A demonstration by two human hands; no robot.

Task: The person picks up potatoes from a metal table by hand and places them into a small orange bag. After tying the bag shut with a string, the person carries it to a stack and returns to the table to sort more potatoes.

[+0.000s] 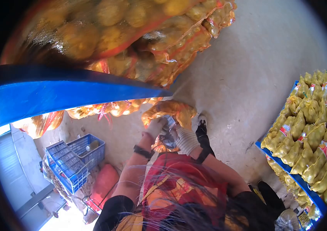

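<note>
In front of my body, low over the floor, is an orange mesh bag (182, 110). Both my hands meet at its middle. My left hand (155, 128), in a pale glove, has its fingers closed beside a small grey-blue printed piece (170, 122), perhaps a label. My right hand (187, 141), in a white ribbed glove, is curled at the opposite side, its fingertips turned inward and partly hidden. Between the hands lies greyish, shiny material (167, 139), maybe plastic. What exactly the fingers grip is too small to tell.
A blue beam (78, 94) crosses at upper left, with filled mesh sacks (171, 42) above it. Blue crates (65, 163) stand at lower left near a red sack (106, 183). Rows of yellow net bags (310, 131) fill a blue rack (286, 168) at right.
</note>
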